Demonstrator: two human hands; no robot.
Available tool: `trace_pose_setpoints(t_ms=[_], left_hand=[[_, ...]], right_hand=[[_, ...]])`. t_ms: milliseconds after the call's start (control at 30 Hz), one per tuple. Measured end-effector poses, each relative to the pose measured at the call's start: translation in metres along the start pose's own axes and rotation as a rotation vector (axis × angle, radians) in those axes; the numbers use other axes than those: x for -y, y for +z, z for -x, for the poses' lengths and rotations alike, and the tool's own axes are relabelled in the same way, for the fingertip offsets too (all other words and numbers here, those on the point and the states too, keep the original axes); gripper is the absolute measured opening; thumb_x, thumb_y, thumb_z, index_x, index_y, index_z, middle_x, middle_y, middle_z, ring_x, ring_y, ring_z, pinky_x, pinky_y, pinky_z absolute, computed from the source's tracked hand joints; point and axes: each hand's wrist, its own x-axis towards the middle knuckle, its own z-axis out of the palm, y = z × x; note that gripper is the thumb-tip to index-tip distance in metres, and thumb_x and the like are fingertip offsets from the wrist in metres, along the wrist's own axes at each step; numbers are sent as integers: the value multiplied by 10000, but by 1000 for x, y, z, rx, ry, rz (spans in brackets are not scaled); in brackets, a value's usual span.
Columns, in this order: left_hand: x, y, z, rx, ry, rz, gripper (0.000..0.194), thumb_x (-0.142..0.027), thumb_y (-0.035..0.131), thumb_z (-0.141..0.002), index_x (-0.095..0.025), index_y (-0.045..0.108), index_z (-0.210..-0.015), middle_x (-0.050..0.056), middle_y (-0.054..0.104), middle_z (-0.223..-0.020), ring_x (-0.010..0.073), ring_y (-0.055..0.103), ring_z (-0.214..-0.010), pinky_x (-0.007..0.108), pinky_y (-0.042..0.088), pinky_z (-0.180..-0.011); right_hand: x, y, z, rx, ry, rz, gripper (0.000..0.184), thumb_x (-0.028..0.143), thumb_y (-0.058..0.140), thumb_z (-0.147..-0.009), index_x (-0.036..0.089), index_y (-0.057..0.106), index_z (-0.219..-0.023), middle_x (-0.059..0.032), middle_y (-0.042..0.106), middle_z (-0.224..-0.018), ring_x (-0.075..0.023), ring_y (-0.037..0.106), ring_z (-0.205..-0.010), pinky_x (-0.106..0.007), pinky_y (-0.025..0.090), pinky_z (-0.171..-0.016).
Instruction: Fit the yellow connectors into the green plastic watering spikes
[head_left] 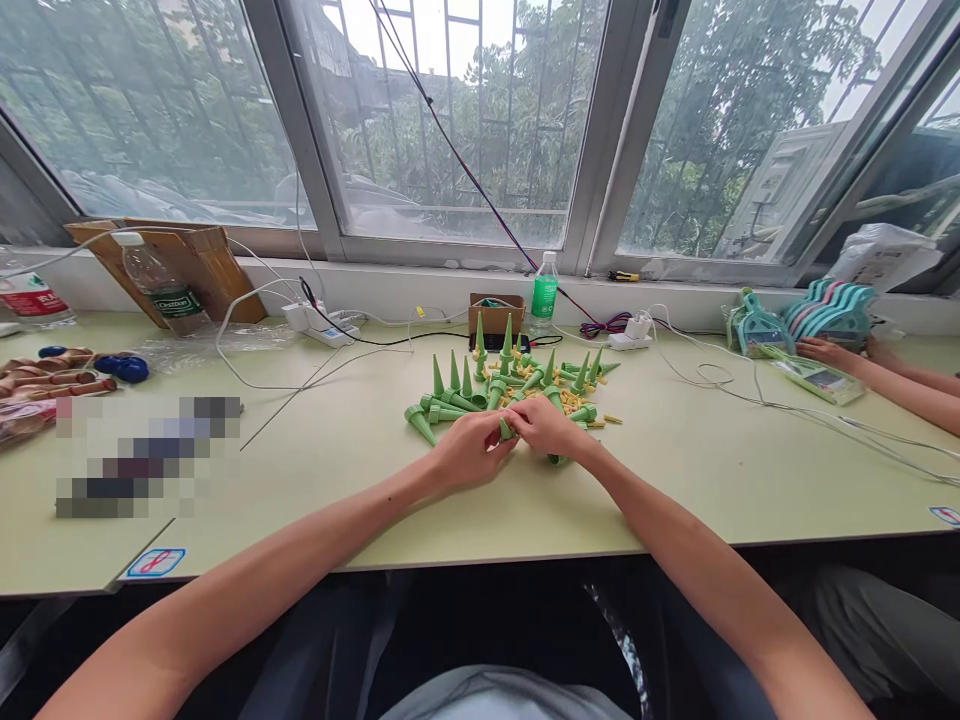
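Observation:
My left hand is closed around a green plastic cone spike, of which only a small part shows between the fingers. Pressed against the same spike, the fingertips of my right hand are pinched together; whether they hold a small part is hidden. Just beyond both hands lies a pile of green cone spikes, some standing point up and others on their sides. Small yellow pieces are scattered among them, mostly toward the right. One green spike lies just under my right wrist.
Behind the pile stand a small cardboard box and a green-labelled bottle. White cables and a power strip lie across the table. At right, another person's hands are beside blue dustpan-like items.

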Motion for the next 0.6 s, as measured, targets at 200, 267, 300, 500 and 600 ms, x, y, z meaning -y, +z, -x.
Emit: trace_pose_setpoints(t_ms=[200,267,300,500,600], left_hand=[[-1,-1,0,30,-4,-6,58,-194,568,-828,-187,617,-857,-20,552,-652,104,454,-559,233,367,-556],[-1,-1,0,37,-3,-15,67,-201,565,-831,-185,621,-865,-19,556,-651,104,455,-557,236,368,-558],[-2,-1,0,38,-1,-16,66,-204,566,-831,-184,621,-862,-19,557,-649,104,454,-554,236,367,-557],[-2,-2,-1,39,1,-5,40,-194,570,-828,-183,607,-839,-24,557,-648,101,452,-552,235,364,-555],[-1,-2,-1,46,-4,-10,38,-191,572,-824,-184,607,-836,-25,556,-648,102,453,-554,235,365,-556]], right_hand=[[1,0,0,1,-8,0,370,235,379,-938,152,511,-603,9,499,-578,-96,389,-563,-242,280,-576],[2,-1,1,6,-8,-3,365,226,375,-934,153,503,-600,12,494,-577,-94,385,-558,-242,278,-575],[2,-1,1,7,-8,-3,362,222,377,-931,153,497,-597,12,493,-577,-93,384,-556,-241,276,-573],[4,-2,3,16,1,-3,350,216,381,-926,156,473,-594,16,481,-570,-90,380,-551,-238,269,-563],[4,-2,2,17,-1,-1,343,211,384,-923,153,478,-598,9,501,-582,-91,395,-560,-238,273,-567]])
